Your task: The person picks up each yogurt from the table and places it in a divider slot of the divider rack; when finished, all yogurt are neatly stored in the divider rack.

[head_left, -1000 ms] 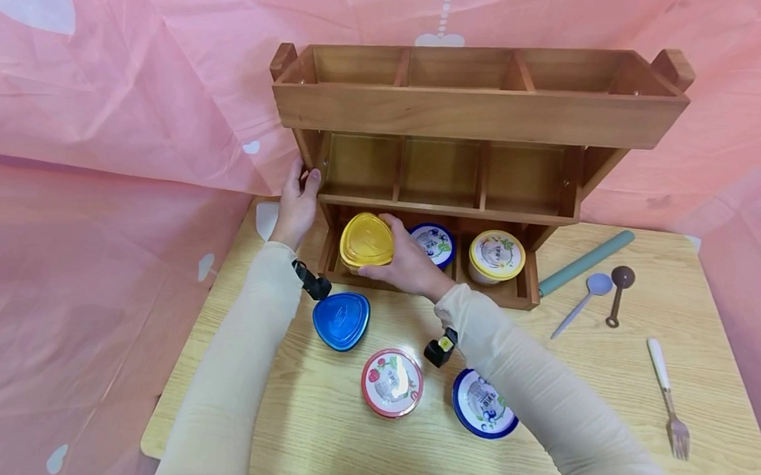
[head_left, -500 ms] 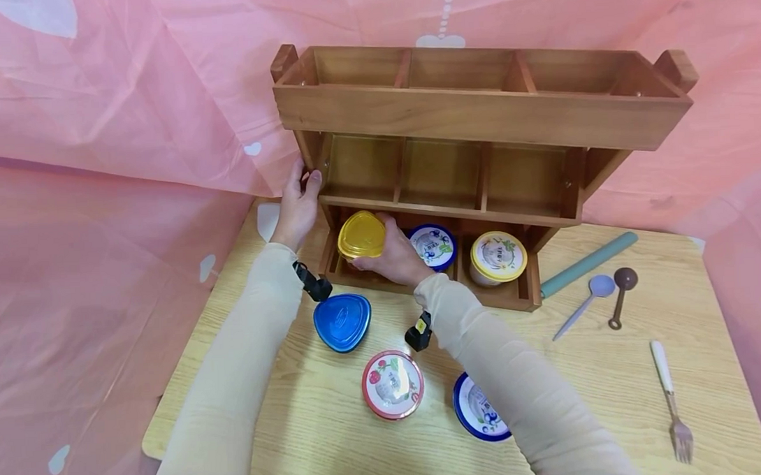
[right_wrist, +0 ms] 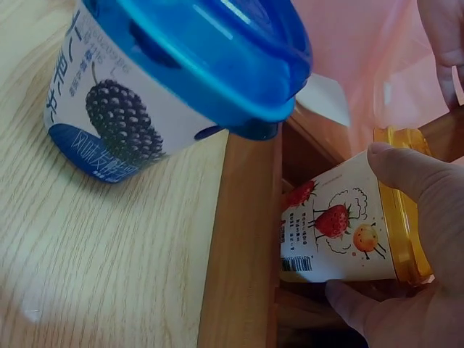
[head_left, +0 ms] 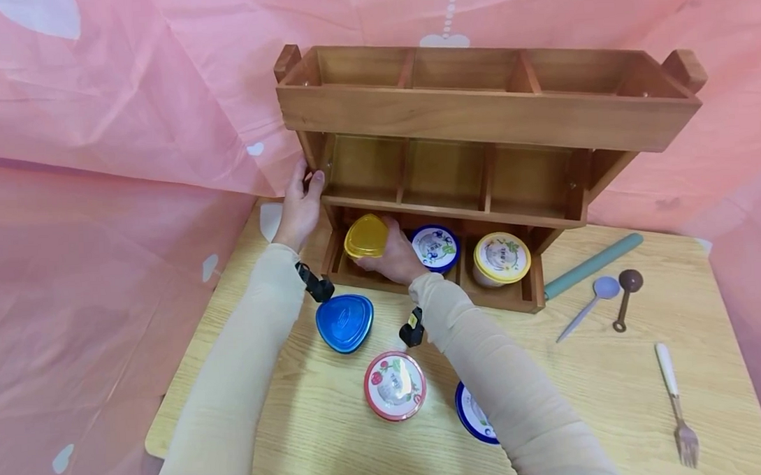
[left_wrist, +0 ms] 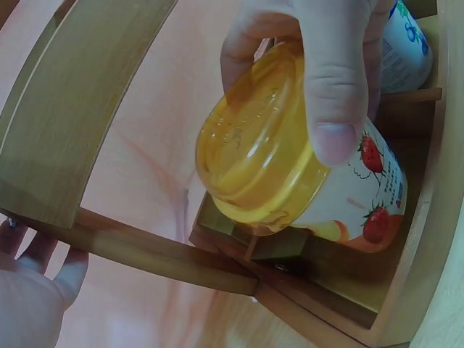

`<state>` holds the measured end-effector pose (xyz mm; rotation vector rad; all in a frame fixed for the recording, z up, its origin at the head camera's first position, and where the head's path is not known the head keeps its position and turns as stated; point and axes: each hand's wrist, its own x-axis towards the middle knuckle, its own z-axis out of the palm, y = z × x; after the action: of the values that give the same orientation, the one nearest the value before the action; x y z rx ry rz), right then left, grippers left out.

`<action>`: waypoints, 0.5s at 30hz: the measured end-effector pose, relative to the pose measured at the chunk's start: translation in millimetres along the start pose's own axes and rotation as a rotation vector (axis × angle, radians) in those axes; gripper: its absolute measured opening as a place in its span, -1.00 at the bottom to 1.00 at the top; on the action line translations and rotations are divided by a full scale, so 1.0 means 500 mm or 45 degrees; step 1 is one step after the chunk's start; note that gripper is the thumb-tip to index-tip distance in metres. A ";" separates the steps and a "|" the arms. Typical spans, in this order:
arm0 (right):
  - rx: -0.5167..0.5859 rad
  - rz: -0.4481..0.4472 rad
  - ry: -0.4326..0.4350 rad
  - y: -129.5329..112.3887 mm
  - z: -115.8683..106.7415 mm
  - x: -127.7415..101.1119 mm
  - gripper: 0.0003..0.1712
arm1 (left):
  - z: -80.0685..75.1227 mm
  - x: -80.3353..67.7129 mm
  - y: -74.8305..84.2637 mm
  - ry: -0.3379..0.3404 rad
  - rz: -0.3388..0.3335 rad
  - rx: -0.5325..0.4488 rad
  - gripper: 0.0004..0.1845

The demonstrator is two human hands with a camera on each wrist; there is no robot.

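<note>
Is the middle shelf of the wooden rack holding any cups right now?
No, in the head view all three compartments of the middle shelf of the wooden rack show bare wood; cups sit only on the bottom level.

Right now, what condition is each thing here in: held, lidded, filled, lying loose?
Yellow-lidded cup: lidded, tilted, gripped by right hand at the rack's bottom-left slot.
Left hand: holding the wooden rack side post.
Blue-lidded cup: lidded, standing on table.
Fork: lying loose.

Your yellow-lidded cup [head_left: 366, 236] is white with printed strawberries; the blue-lidded cup [head_left: 344, 322] shows a blackberry. The shelf [head_left: 477, 115] is brown wood, the worktop [head_left: 587, 384] pale woodgrain, the backdrop [head_left: 130, 99] pink.
</note>
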<state>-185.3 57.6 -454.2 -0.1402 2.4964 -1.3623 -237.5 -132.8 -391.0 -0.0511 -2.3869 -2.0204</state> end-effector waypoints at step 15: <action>-0.042 0.006 0.005 0.012 0.021 0.019 0.14 | 0.000 0.000 -0.002 -0.012 0.022 -0.021 -0.42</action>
<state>-191.1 50.2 -466.4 -0.1388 2.5220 -1.3214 -237.5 -133.2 -391.9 -0.0813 -2.3666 -2.0368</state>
